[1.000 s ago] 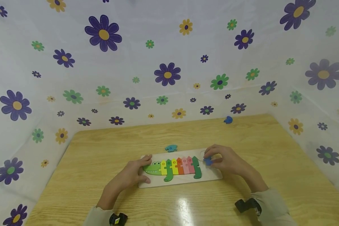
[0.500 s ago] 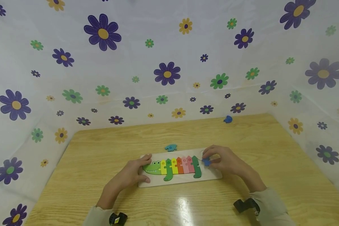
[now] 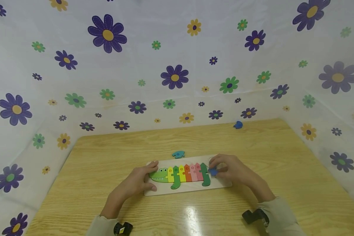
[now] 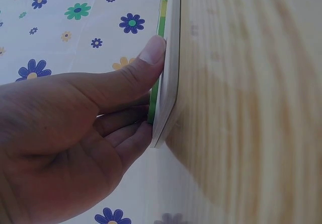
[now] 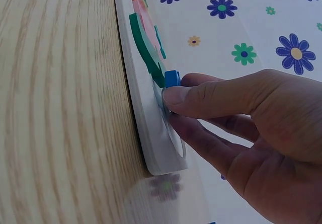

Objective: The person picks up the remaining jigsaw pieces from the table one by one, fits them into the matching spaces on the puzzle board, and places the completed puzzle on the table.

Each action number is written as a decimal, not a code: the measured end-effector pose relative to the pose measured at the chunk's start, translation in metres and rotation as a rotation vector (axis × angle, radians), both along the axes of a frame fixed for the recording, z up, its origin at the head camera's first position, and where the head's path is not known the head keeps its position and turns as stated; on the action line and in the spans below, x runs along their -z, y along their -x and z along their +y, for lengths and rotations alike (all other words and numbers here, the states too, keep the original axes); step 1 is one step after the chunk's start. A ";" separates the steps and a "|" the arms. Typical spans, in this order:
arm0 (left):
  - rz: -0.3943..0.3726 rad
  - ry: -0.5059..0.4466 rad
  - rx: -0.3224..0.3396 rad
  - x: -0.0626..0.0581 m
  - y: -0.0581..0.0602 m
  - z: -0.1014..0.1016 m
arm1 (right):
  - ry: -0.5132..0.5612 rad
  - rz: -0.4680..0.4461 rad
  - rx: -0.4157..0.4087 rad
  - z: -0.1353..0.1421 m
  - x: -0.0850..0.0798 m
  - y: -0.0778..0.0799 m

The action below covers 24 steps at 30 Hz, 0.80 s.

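Note:
My right hand (image 3: 233, 168) pinches a blue puzzle piece (image 5: 172, 78) between thumb and fingers. The piece is at the right end of the wooden puzzle board (image 3: 191, 189), right beside the dark green leg piece (image 3: 206, 175). In the board lie a green crocodile head (image 3: 158, 176) and several coloured body pieces in a row. My left hand (image 3: 134, 180) rests on the board's left end, thumb (image 4: 152, 50) and fingers on its face around the head. In the right wrist view, fingers partly cover the blue piece and the pale recess under it.
A light blue puzzle piece (image 3: 178, 154) lies on the wooden table (image 3: 112, 150) just behind the board. Another blue piece (image 3: 238, 125) sits at the table's back edge, near the flowered curtain (image 3: 141, 65) that encloses the back and sides.
My right hand has moved slightly left with the blue piece, bringing it up against the dark green leg piece. My left hand and the board have stayed in place.

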<state>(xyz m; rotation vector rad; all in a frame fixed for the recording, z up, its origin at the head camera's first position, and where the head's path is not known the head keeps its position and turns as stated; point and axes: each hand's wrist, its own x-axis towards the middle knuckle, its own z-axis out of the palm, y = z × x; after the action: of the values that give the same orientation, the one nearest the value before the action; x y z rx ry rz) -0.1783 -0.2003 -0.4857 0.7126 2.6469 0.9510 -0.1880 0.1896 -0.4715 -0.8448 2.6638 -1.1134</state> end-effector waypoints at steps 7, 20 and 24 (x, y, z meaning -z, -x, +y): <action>-0.005 0.003 -0.007 0.000 0.000 0.000 | 0.005 -0.026 0.010 -0.002 -0.001 -0.001; -0.006 -0.009 -0.003 0.000 0.000 0.000 | 0.021 -0.048 -0.003 -0.005 0.000 -0.002; -0.004 -0.008 -0.002 0.001 0.000 0.000 | 0.019 -0.058 0.001 -0.006 0.001 -0.001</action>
<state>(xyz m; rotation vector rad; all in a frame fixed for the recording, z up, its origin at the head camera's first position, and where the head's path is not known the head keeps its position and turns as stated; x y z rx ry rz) -0.1785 -0.2006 -0.4865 0.7093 2.6423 0.9631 -0.1869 0.1835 -0.4722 -0.8022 2.6114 -1.1466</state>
